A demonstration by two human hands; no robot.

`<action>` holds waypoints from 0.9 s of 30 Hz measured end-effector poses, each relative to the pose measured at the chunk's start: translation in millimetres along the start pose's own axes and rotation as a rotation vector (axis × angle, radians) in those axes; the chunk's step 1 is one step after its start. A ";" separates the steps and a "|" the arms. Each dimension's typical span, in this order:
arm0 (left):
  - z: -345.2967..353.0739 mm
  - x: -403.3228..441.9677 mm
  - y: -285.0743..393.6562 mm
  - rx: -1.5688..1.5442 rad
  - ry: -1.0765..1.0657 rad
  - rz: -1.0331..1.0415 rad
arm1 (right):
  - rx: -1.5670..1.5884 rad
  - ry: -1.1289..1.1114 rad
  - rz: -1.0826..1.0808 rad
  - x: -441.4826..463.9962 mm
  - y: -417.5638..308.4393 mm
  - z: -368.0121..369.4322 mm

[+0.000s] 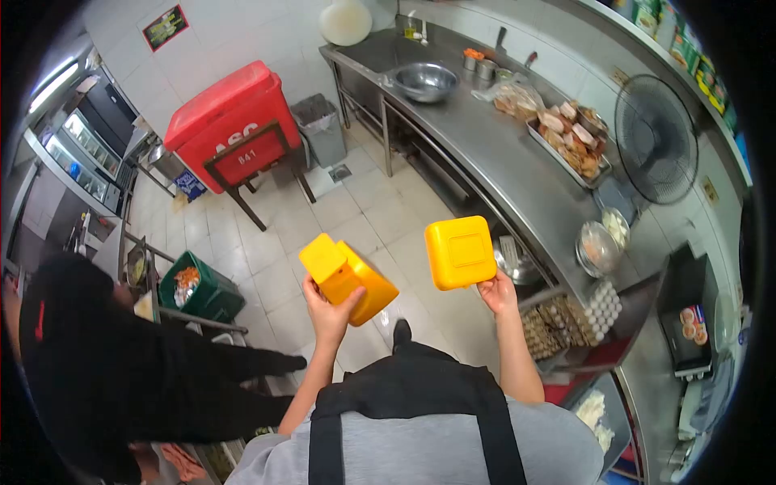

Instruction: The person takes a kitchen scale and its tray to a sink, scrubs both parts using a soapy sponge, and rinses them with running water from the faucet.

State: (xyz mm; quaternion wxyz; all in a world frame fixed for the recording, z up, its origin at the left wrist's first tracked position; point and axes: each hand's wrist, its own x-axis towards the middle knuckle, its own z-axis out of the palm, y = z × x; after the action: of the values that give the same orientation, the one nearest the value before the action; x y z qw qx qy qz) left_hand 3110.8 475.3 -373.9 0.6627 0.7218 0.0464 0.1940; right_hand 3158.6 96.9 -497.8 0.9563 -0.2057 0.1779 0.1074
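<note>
My left hand (330,311) is closed around a yellow plastic container (368,293), tilted, with a smaller boxy yellow part at its upper left. Its inside is turned away from view. In my right hand (497,293) is a square yellow plastic box (461,252) with rounded corners and an inset square panel on the face towards me; my fingers grip its lower right corner. The two yellow pieces are held up over the tiled floor, apart from each other. Whether the right piece is a lid or a whole box, I cannot tell.
A steel counter (517,182) runs along the right, bearing a steel bowl (424,82), a tray of meat (570,141) and a fan (656,139). Egg trays (558,327) sit lower right. A person in black (121,372) stands at left near a green bin (202,291).
</note>
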 end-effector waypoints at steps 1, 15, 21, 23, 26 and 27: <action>-1.1 22.9 -8.5 0.030 0.015 0.005 | -0.043 -0.085 0.041 34.2 -8.2 18.2; -70.8 301.9 -122.4 0.303 0.441 -0.053 | -2.413 0.309 -0.158 490.2 -66.0 334.3; -4.5 510.4 -137.3 0.151 0.173 -0.018 | -2.488 0.662 -0.115 637.1 -111.5 363.5; 33.2 580.8 -144.8 0.095 0.023 -0.005 | -2.544 0.652 -0.001 662.4 -125.6 371.6; 100.4 666.4 -143.9 0.101 -0.161 0.060 | -2.556 0.678 0.018 682.4 -137.3 366.9; 122.7 693.8 -153.0 0.115 -0.202 0.100 | -2.601 0.633 0.056 675.0 -141.6 380.1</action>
State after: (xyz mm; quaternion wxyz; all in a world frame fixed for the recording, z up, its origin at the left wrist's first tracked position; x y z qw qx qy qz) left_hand 3820.3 603.0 -377.0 0.6112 0.7758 -0.0453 0.1502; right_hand 3927.3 223.8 -383.1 -0.0179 -0.9724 0.1636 0.1651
